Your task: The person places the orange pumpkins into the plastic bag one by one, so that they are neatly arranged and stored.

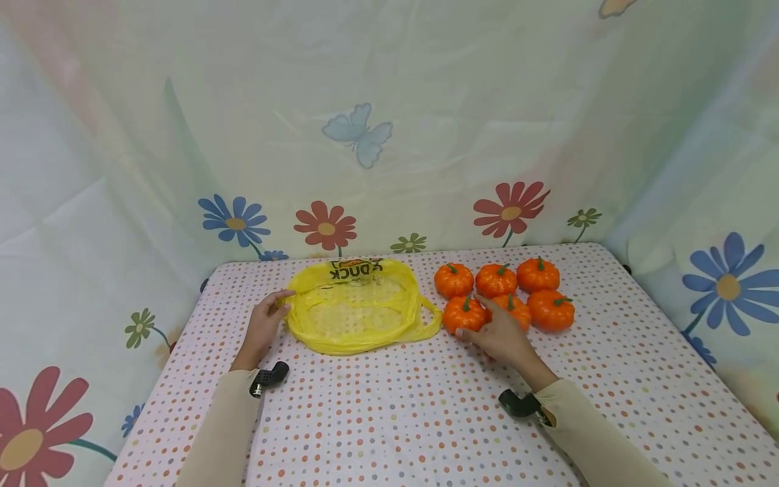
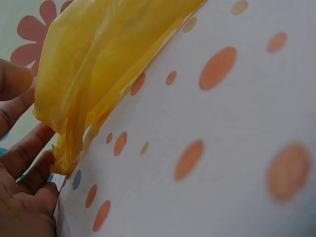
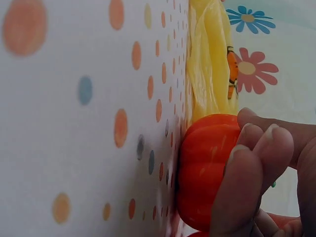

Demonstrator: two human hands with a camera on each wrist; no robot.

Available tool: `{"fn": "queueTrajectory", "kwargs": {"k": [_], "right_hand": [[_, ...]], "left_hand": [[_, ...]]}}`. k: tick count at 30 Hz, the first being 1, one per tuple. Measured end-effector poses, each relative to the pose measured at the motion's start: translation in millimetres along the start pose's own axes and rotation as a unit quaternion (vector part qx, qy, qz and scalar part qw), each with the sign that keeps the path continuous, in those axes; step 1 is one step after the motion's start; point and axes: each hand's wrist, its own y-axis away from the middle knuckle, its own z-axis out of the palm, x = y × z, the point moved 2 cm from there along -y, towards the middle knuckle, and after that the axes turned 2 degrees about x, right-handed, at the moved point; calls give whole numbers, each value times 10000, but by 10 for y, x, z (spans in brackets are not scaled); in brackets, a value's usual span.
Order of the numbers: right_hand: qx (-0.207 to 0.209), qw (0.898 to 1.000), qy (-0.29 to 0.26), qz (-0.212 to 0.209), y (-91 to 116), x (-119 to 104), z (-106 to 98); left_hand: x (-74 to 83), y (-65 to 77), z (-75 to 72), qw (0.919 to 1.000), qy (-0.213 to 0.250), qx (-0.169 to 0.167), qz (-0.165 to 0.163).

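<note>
On the bench, which is covered by one white cloth with coloured dots, one bag of thin yellow plastic with black letters is spread, its wide mouth turned upward. One loop of this bag is extended to the right. Beside it, six glossy orange ribbed pumpkins with green stems are arranged in two rows, three behind and three in front. The front-left pumpkin is gripped between the thumb and the fingers of the right hand; by the right wrist view it is shown close against the cloth. The left side of the bag is touched by the left hand, whose fingers are held loosely extended. Two beige sleeves are seen, and one black device is worn at each wrist.
</note>
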Motion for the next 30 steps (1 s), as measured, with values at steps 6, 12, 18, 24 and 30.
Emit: {"fn": "queueTrajectory", "kwargs": {"k": [6,12,18,24,30], "right_hand": [[-57,10000,21,-19,-13,-2,-6],[-123,9999,-42,40,-15,-11,-16],[-33,9999,92,-28,-17,-11,-14],[161,9995,273,-31,4,-45,-37],[501,9954,757,-296,68,-147,-74]], "left_hand": [[33,2,1,10000,72,0,-6],[51,-2,3,9999,-4,44,-97],[49,-7,11,9998,-31,60,-168],[40,-11,10,9999,-47,62,-123],[30,-12,7,9999,-41,37,-141]]}}
